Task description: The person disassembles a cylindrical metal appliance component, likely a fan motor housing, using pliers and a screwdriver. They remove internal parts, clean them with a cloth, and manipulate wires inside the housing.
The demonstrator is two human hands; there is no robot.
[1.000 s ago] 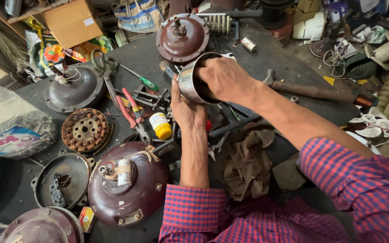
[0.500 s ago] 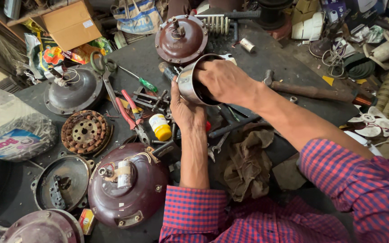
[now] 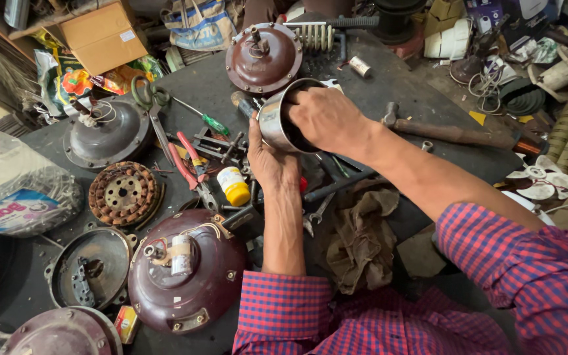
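Red-and-blue checked shirt, both sleeves rolled up; 2 bare forearms, no gloves.

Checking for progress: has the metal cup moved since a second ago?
No. The metal cup sits in the same spot just below the maroon motor housing.

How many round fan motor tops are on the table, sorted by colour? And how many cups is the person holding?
Maroon motor housings: 3
Grey motor housings: 2
Steel cup, held by left hand and right hand: 1
Total: 6
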